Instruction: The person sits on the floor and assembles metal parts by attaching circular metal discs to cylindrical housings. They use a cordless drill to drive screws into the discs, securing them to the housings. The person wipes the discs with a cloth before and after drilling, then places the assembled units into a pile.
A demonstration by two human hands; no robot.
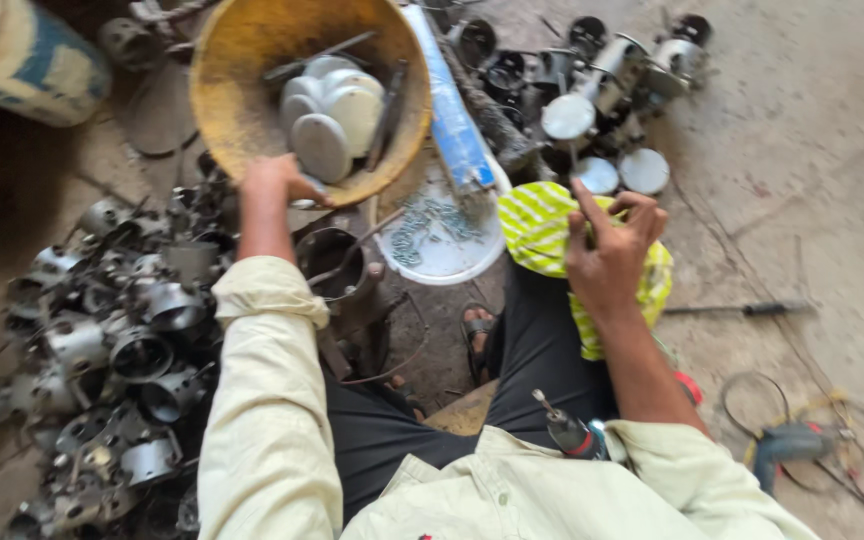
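The big yellow basin (242,90) tilts over the floor's far edge, and the left hand (274,183) clamps its fingers on the near rim, round grey metal caps (332,115) lying just beyond the knuckles. Left of the sleeve spreads a heap of grey metal housings (112,350). The right hand (612,250) hovers over a yellow striped cloth (537,230) on the knee, fingers pinched together on a thin dark rod (586,215) whose long axis points away, toward more caps near the far right corner.
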